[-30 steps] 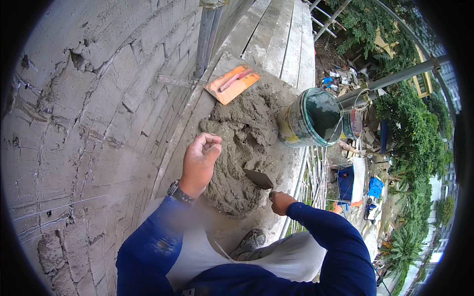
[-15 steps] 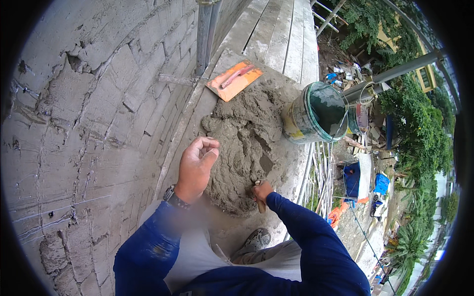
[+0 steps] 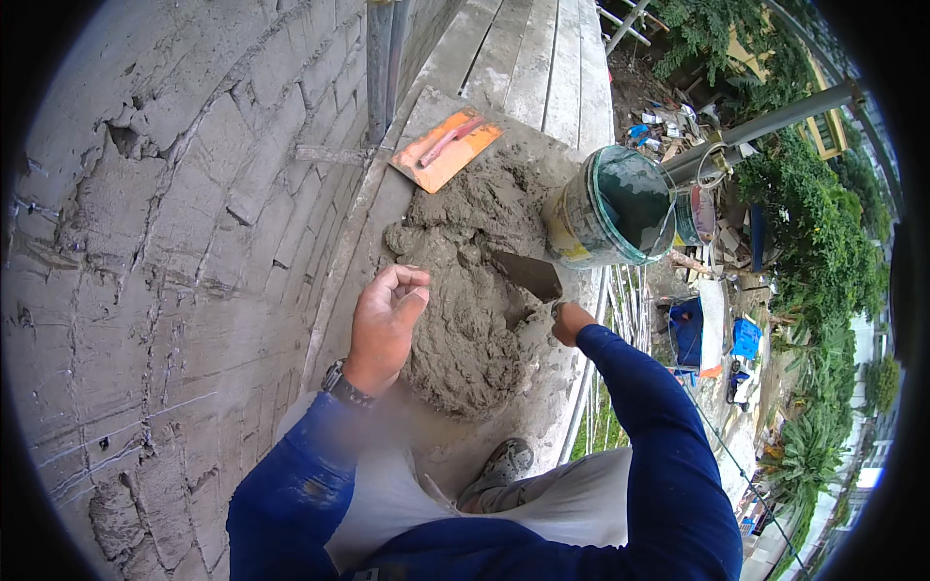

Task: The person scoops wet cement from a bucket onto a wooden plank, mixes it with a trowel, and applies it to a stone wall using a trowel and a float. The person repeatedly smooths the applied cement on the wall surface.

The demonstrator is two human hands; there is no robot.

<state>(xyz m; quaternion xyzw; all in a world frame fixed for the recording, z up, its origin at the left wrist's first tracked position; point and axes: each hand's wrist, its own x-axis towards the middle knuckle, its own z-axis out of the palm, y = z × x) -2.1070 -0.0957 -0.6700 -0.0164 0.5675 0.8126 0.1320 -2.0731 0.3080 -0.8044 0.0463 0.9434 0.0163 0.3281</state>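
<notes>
A broad mound of wet grey mortar (image 3: pixel 465 329) lies on a flat board in front of me. My right hand (image 3: pixel 573 324) grips a trowel (image 3: pixel 529 277) by its handle; the dark pointed blade is at the mound's right side, its tip toward the middle. My left hand (image 3: pixel 384 324) hovers by the mound's left edge, its fingers curled in toward the thumb, and I see nothing in them. Beyond the mortar rests an orange plastering float (image 3: pixel 446 150) with a reddish handle, lying handle up. A mortar-smeared bucket (image 3: pixel 610 208) with a green rim stands right of the mound.
A rough block wall (image 3: pixel 194 242) runs along my left. Scaffold planks (image 3: pixel 538 58) stretch away ahead, with an upright metal pole (image 3: pixel 380 73) beside the wall. At right, a scaffold tube (image 3: pixel 765 131) crosses above a drop to ground strewn with debris. My shoe (image 3: pixel 506 463) is close to the mortar.
My right hand has moved right and away from me, lifting the trowel blade out of the mortar and into view. The left hand keeps nearly the same place and pose.
</notes>
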